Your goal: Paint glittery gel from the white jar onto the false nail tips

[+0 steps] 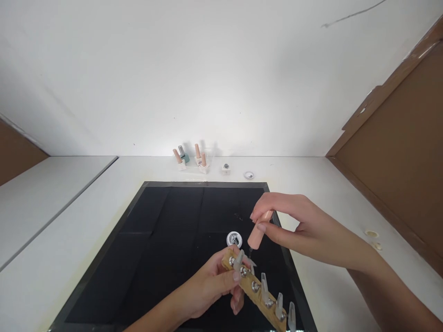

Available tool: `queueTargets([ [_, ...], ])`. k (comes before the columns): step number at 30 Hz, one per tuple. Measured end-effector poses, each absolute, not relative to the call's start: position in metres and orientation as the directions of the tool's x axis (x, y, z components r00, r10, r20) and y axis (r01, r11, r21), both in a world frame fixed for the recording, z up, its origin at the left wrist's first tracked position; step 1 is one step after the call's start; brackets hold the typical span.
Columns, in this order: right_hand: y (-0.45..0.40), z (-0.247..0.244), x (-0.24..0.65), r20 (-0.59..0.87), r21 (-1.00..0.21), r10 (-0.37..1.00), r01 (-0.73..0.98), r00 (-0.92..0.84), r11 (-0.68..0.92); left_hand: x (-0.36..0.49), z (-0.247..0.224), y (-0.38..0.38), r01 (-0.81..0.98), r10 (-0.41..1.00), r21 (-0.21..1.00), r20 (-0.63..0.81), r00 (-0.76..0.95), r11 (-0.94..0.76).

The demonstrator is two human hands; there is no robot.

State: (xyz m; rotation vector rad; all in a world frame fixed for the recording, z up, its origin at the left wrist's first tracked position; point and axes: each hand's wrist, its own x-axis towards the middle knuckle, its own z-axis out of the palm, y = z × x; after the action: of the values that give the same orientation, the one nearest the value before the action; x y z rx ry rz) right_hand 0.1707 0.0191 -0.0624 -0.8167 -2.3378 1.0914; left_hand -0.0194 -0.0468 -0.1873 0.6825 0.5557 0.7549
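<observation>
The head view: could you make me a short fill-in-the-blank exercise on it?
The peach brush cap is in the ____ hand.
The tan strip is in the ____ hand.
The open round jar is on a mat coloured ____.
Beyond the mat, bottles with peach caps number ____.
Missing words: right; left; black; three.

the left grip (215,282) curls inward; the right grip (302,226) pinches higher up, forearm slanting.
</observation>
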Motion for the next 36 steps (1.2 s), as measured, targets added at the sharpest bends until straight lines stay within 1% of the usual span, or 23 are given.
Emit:
queueTargets([
  [8, 0.019, -0.061, 0.172, 0.144, -0.807, 0.649, 0.291, -0.747, 0.515, -0.020, -0.183, -0.046, -0.424, 0.764, 0.718, -0.233, 0.601, 0.553],
  [12, 0.020, -0.059, 0.172, 0.137, -0.808, 0.659, 0.302, -0.739, 0.507, -0.020, -0.183, -0.046, -0.437, 0.768, 0.715, -0.219, 0.602, 0.546],
  [16, 0.024, -0.057, 0.176, 0.124, -0.798, 0.709, 0.355, -0.695, 0.487, -0.021, -0.185, -0.046, -0.447, 0.776, 0.713, -0.218, 0.591, 0.541],
  [19, 0.028, -0.055, 0.183, 0.131, -0.771, 0.781, 0.432, -0.610, 0.467, -0.023, -0.182, -0.045, -0.478, 0.793, 0.710, -0.188, 0.579, 0.517],
  [21, 0.029, -0.055, 0.186, 0.100, -0.780, 0.813, 0.462, -0.573, 0.422, -0.024, -0.179, -0.045, -0.515, 0.806, 0.703, -0.140, 0.576, 0.491],
  [22, 0.028, -0.055, 0.188, 0.058, -0.794, 0.810, 0.465, -0.583, 0.391, -0.024, -0.177, -0.045, -0.531, 0.811, 0.699, -0.121, 0.573, 0.479],
  [24, 0.027, -0.055, 0.189, -0.056, -0.822, 0.768, 0.466, -0.638, 0.327, -0.024, -0.173, -0.045, -0.558, 0.819, 0.699, -0.071, 0.569, 0.448],
  [25, 0.027, -0.056, 0.188, -0.129, -0.826, 0.722, 0.476, -0.680, 0.301, -0.024, -0.172, -0.046, -0.565, 0.824, 0.707, -0.045, 0.565, 0.426],
  [26, 0.027, -0.057, 0.187, -0.151, -0.819, 0.678, 0.476, -0.719, 0.322, -0.023, -0.172, -0.046, -0.567, 0.825, 0.715, -0.025, 0.564, 0.409],
  [28, 0.027, -0.061, 0.184, -0.161, -0.796, 0.610, 0.467, -0.776, 0.385, -0.022, -0.172, -0.047, -0.557, 0.828, 0.743, 0.007, 0.561, 0.371],
  [30, 0.028, -0.064, 0.180, -0.209, -0.800, 0.540, 0.460, -0.815, 0.386, -0.022, -0.172, -0.049, -0.535, 0.824, 0.769, 0.020, 0.566, 0.349],
  [32, 0.029, -0.065, 0.177, -0.239, -0.813, 0.475, 0.443, -0.847, 0.379, -0.022, -0.170, -0.050, -0.500, 0.817, 0.790, 0.000, 0.577, 0.353],
  [36, 0.026, -0.061, 0.174, -0.231, -0.827, 0.485, 0.433, -0.843, 0.358, -0.024, -0.159, -0.053, -0.434, 0.805, 0.809, -0.079, 0.588, 0.397],
])
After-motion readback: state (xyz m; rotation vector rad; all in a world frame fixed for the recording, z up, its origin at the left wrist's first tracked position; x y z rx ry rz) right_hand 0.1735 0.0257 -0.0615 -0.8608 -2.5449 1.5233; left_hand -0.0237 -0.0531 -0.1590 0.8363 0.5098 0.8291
